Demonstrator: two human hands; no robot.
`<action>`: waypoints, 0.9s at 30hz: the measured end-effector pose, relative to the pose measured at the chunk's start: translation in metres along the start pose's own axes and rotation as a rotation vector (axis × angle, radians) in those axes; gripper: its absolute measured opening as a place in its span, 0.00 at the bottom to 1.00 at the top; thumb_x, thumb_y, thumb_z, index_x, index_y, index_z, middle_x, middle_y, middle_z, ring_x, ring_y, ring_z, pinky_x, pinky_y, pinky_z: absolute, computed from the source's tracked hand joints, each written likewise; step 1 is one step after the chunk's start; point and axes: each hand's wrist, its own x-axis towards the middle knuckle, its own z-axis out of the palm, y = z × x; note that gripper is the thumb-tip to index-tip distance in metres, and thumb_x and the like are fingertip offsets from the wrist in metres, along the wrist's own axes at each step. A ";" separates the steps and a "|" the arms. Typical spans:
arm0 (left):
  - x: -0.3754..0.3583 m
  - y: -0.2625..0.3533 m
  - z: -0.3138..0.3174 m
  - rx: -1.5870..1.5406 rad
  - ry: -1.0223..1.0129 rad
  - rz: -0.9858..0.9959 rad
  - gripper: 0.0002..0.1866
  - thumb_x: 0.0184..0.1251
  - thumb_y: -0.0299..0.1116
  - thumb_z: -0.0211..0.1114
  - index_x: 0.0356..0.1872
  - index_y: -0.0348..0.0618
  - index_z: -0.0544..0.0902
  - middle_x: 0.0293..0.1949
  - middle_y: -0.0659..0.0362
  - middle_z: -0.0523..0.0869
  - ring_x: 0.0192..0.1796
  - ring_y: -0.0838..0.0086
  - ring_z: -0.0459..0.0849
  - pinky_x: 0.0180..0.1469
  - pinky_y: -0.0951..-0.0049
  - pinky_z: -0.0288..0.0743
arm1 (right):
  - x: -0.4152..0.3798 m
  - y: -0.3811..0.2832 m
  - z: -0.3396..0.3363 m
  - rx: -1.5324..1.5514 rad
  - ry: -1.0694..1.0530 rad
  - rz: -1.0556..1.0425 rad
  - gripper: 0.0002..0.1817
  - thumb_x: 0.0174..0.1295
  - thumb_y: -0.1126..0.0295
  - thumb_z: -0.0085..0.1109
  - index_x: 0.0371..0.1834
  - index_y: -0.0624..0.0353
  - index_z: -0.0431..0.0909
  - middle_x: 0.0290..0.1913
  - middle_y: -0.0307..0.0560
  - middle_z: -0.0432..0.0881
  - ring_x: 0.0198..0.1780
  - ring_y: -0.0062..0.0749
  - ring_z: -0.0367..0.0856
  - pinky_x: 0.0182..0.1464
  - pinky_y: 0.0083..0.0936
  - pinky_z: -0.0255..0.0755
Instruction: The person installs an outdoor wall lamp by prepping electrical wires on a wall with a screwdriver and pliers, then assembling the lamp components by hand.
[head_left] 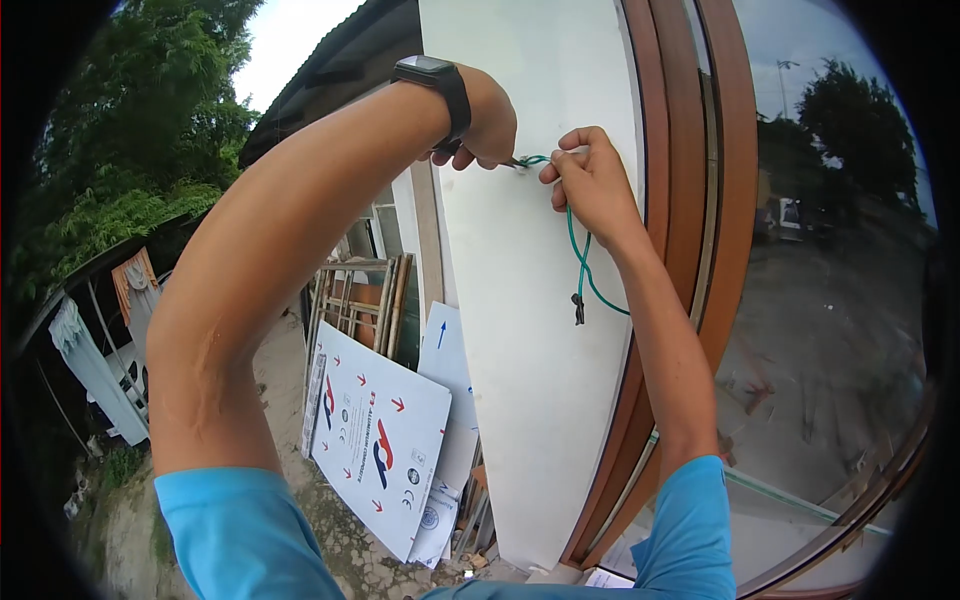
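A thin green wire [574,236] is pinched between the thumb and fingers of my right hand [598,190], in front of the white wall panel [530,380]. Its short upper end reaches left, to a small spot beside my left hand [488,118]. Below the right hand the wire hangs in crossing loops, with a black piece [578,308] on it, and one strand runs to the brown frame. My left hand, seen from the back, is closed around a tool whose dark metal tip [516,162] touches or nearly touches the wire end. The rest of the tool is mostly hidden.
A brown door or window frame [668,180] with dark reflecting glass [820,320] stands at right. Printed aluminium composite sheets [375,430] and a bamboo rack [350,290] lean lower left. Hanging clothes [95,365] and trees [130,120] are farther left.
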 end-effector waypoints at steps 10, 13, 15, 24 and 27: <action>0.041 0.037 -0.060 0.019 -0.409 -0.174 0.18 0.73 0.40 0.67 0.56 0.41 0.78 0.49 0.45 0.89 0.45 0.57 0.92 0.50 0.52 0.85 | -0.017 0.011 0.000 0.055 -0.036 -0.036 0.11 0.76 0.72 0.51 0.55 0.67 0.68 0.35 0.50 0.89 0.25 0.25 0.83 0.33 0.25 0.78; 0.094 0.026 -0.068 -0.094 -0.645 -0.293 0.27 0.75 0.43 0.67 0.68 0.48 0.68 0.55 0.46 0.85 0.47 0.56 0.91 0.51 0.49 0.87 | -0.018 0.018 0.003 0.145 -0.016 -0.019 0.11 0.76 0.72 0.51 0.55 0.67 0.68 0.36 0.51 0.89 0.24 0.26 0.83 0.32 0.25 0.78; 0.006 0.037 -0.066 -0.207 -0.198 -0.208 0.12 0.70 0.35 0.67 0.45 0.35 0.87 0.42 0.44 0.92 0.44 0.58 0.93 0.51 0.55 0.84 | -0.019 0.019 0.006 0.207 -0.001 -0.009 0.11 0.77 0.72 0.51 0.55 0.66 0.68 0.36 0.51 0.89 0.24 0.26 0.83 0.31 0.24 0.78; 0.002 0.065 -0.059 0.084 -0.241 -0.220 0.12 0.72 0.36 0.65 0.45 0.37 0.87 0.46 0.44 0.91 0.46 0.56 0.92 0.50 0.55 0.83 | -0.021 0.010 0.004 0.220 0.046 0.030 0.10 0.77 0.73 0.52 0.54 0.66 0.70 0.36 0.50 0.89 0.24 0.24 0.84 0.30 0.23 0.79; 0.010 0.053 -0.057 -0.039 -0.283 -0.283 0.13 0.74 0.37 0.64 0.45 0.37 0.86 0.46 0.43 0.91 0.46 0.55 0.92 0.50 0.54 0.83 | -0.018 0.014 0.001 0.266 0.028 0.023 0.10 0.76 0.73 0.52 0.55 0.66 0.70 0.37 0.50 0.89 0.25 0.24 0.84 0.31 0.23 0.80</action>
